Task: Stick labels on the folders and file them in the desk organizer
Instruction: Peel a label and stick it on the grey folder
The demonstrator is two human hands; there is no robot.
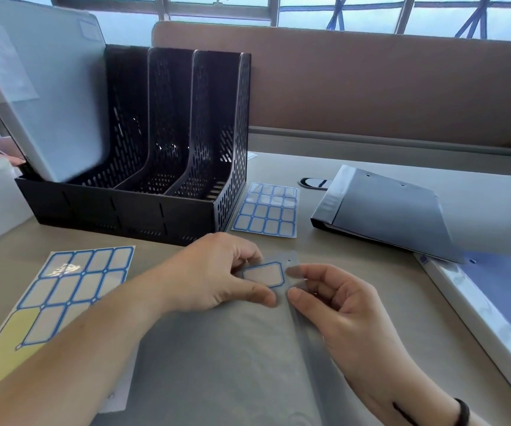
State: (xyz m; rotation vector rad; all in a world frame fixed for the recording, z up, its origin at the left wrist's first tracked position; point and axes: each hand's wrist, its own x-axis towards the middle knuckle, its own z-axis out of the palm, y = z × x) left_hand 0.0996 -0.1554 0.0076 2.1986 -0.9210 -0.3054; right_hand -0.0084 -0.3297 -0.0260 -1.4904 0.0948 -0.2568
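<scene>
A grey translucent folder [223, 364] lies flat in front of me. A blue-bordered label [263, 274] sits on its far right corner. My left hand [217, 272] rests over the corner, thumb and fingers at the label's left edge. My right hand [337, 302] hovers at the label's right side, its index finger and thumb close to the label's edge, fingers loosely curled. A black mesh desk organizer [186, 207] with three slots stands behind. A pale folder [42, 96] leans in its leftmost slot.
A label sheet [66, 290] with some labels peeled off lies at the left. A second label sheet [266, 210] lies by the organizer's right side. A dark folder [386, 210] and a blue-and-white folder [493, 302] lie at the right. A brown partition [370, 87] closes the desk's back.
</scene>
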